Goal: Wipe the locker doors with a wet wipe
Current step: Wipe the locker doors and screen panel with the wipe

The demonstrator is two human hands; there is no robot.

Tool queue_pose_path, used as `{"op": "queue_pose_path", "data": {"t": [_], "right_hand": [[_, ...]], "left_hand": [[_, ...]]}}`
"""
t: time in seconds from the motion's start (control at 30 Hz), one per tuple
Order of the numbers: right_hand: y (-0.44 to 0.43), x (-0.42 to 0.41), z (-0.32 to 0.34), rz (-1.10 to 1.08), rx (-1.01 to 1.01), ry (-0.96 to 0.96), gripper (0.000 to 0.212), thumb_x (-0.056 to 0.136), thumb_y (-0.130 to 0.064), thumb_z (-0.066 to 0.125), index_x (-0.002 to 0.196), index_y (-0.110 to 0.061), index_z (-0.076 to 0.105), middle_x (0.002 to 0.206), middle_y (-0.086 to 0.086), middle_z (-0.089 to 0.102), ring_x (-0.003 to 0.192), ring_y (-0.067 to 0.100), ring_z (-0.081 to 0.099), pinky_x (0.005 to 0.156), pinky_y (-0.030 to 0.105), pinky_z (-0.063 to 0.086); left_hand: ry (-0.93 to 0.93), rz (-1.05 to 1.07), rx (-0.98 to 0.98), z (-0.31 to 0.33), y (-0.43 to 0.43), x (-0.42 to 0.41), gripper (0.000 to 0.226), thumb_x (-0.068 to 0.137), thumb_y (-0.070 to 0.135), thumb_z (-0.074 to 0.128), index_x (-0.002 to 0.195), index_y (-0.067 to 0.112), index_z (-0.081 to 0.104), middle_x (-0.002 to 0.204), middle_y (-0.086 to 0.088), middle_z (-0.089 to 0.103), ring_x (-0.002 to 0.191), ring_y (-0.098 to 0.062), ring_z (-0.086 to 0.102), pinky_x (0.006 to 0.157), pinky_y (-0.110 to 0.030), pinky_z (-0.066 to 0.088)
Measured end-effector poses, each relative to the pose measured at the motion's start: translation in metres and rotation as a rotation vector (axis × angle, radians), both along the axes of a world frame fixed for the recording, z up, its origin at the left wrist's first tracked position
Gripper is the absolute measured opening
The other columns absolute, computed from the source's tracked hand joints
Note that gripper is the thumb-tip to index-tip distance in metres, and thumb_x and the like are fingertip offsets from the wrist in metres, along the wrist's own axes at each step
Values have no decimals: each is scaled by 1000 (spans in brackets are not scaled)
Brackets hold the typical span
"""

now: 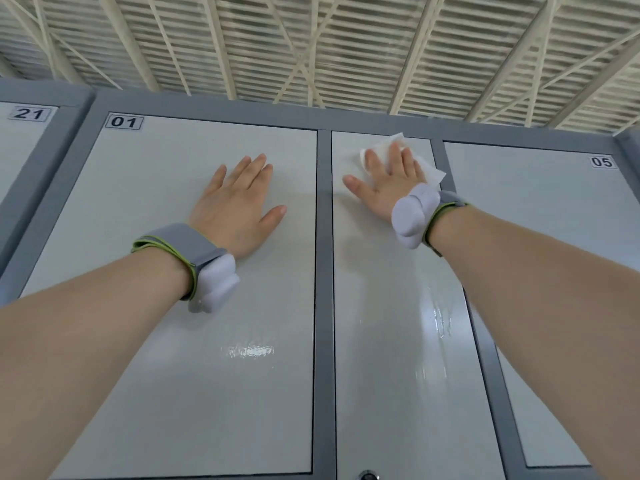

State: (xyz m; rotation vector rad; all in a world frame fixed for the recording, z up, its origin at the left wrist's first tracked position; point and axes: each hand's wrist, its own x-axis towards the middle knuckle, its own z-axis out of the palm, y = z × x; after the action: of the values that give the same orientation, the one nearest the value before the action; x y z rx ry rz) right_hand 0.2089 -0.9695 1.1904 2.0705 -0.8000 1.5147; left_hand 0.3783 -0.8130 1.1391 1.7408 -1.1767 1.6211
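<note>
The left hand (239, 206) lies flat on the locker door marked 01 (173, 375), palm against the panel, fingers straight and a little spread, grasping nothing. The right hand (391, 188) is also released and flat. Its straight fingers press a white wet wipe (431, 173) against the middle door (381, 341), near that door's far right corner. The wipe is crumpled and shows beyond the fingertips and at the right side of the hand, with its right edge close to the grey frame (323, 306) that runs between the doors.

Shiny wet streaks (441, 320) show on the middle door below the right hand, and a smaller wet patch (247, 350) shines on door 01 below the left wrist. Each wrist wears a grey band edged in green, the left band (180, 247) and the right band (446, 209), each carrying a pale rounded device.

To the right is a door marked 05 (554, 271), and at the far left edge a door marked 21 (14, 150). A round lock (367, 475) sits at the near edge of the middle door. Above the lockers runs a slatted ceiling (311, 46) with crossed pale beams.
</note>
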Motion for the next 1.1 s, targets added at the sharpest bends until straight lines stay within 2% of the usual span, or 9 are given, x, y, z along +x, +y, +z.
{"op": "queue_pose_path", "data": {"t": [0.13,0.33,0.53,0.6,0.77,0.83,1.1], "right_hand": [[15,15,3,7,8,13,76,88,-71,24,149,-28,10,157,18,-9,144,34,-11,117,42,-5],[21,29,-30,80,-179,200,67,94,-62,23,151,-31,6,158,10,-15,144,26,-18,116,38,-12],[15,11,-61,83,-235,350,66,95,-58,24,151,-31,2,158,7,-17,144,21,-19,115,33,-15],[11,2,-64,57,-204,330,68,95,-59,23,151,-29,2,158,8,-17,145,21,-19,115,33,-14],[12,-4,-43,-60,-36,113,80,89,-70,22,151,-22,7,157,19,-10,146,31,-11,118,38,-7],[17,4,-38,-61,-11,84,84,88,-71,22,152,-18,5,157,19,-9,146,30,-10,118,38,-7],[17,17,-75,113,-183,243,76,93,-61,26,152,-19,2,158,12,-15,145,23,-18,115,34,-14]], "left_hand": [[13,-11,-10,-3,0,0,63,99,39,31,150,8,11,160,-3,2,146,-17,-1,117,-35,-3],[31,-26,-7,-13,-2,2,64,99,39,33,150,8,11,159,-4,3,146,-18,0,117,-35,-2],[43,-39,9,-18,-3,2,64,98,38,34,150,8,11,160,-3,2,146,-18,-1,117,-36,-3],[38,-47,15,-21,-3,-1,64,99,37,33,150,8,11,160,-3,2,146,-18,-1,117,-35,-4],[13,-74,31,-26,-3,-3,63,99,36,34,150,7,12,159,-4,3,146,-18,-1,117,-33,-4],[22,-73,42,-28,-4,-2,63,99,37,34,150,7,12,159,-4,3,146,-18,-1,117,-33,-4],[60,-87,49,-33,-11,2,66,98,39,35,150,6,11,159,-6,3,146,-20,0,117,-35,-2]]}}
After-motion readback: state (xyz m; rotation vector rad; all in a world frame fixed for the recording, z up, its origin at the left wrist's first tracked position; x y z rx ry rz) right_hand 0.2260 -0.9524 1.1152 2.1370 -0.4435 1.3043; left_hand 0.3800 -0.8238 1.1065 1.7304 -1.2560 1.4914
